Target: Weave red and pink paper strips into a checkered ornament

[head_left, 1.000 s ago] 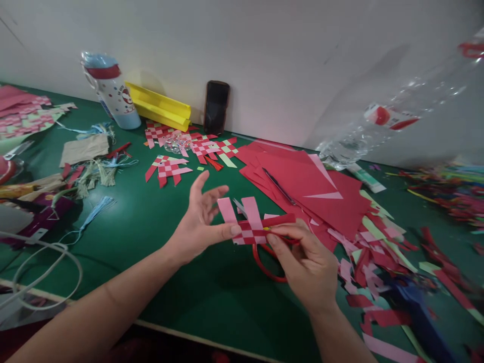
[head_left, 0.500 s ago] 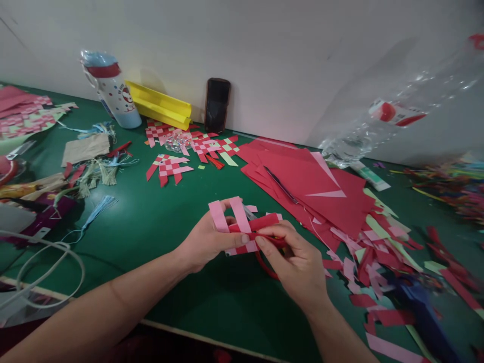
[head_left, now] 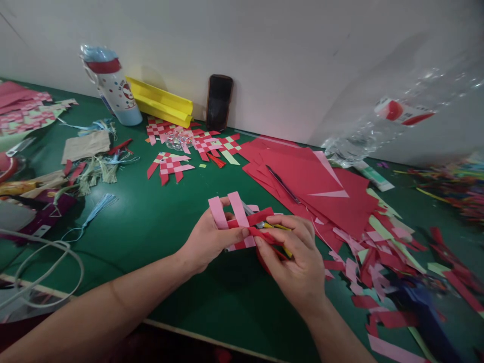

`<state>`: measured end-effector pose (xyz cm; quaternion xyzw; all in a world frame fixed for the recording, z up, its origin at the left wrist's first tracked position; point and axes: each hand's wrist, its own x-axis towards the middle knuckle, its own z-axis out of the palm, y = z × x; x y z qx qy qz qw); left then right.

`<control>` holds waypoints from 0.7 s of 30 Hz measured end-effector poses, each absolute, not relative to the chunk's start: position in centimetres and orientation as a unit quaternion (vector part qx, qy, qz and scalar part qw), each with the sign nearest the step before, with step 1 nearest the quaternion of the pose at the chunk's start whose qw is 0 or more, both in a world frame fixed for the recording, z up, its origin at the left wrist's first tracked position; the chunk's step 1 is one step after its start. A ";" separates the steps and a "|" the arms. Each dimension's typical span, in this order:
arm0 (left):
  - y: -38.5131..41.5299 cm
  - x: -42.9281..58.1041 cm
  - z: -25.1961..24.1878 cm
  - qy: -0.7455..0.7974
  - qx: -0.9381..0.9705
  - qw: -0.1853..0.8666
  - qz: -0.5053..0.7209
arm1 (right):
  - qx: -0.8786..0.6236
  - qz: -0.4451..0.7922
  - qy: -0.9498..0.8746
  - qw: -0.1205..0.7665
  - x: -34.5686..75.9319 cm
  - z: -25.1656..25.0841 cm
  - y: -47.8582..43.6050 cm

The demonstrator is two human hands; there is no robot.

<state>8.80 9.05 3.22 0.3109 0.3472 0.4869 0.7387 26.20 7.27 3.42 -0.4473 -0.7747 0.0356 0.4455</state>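
Note:
Between its thumb and fingers my left hand (head_left: 212,234) grips a small woven piece of pink and red paper strips (head_left: 238,212). Two pink ends stick up from it. My right hand (head_left: 295,249) pinches a red paper strip (head_left: 260,235) at the right side of the weave. Tucked in that same hand is a pair of scissors (head_left: 278,228) with red and yellow handles, partly hidden by the fingers; the blades point left behind the strips. Both hands are close together above the green table.
Finished woven paper fish (head_left: 170,166) lie behind the hands. Red paper sheets (head_left: 306,176) with a pen (head_left: 282,184) lie at right, beside scattered paper scraps (head_left: 374,252). A flask (head_left: 117,91), yellow tray (head_left: 161,103), phone (head_left: 219,102) and plastic bottle (head_left: 401,113) stand along the wall.
My right fingers have shifted on the red strip, and more of the scissors' yellow part shows. The woven piece has tilted slightly; the view has moved a little.

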 end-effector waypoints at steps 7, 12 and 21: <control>9.0 9.0 3.3 0.360 0.308 0.727 0.497 | -0.451 -0.049 -0.781 0.429 25.9 3.7 7.2; 8.9 9.1 3.4 0.378 0.311 0.710 0.506 | -0.452 -0.112 -0.786 0.407 25.6 3.8 7.1; 8.7 9.1 3.5 0.377 0.306 0.712 0.507 | -0.420 -0.160 -0.802 0.394 25.4 4.2 6.6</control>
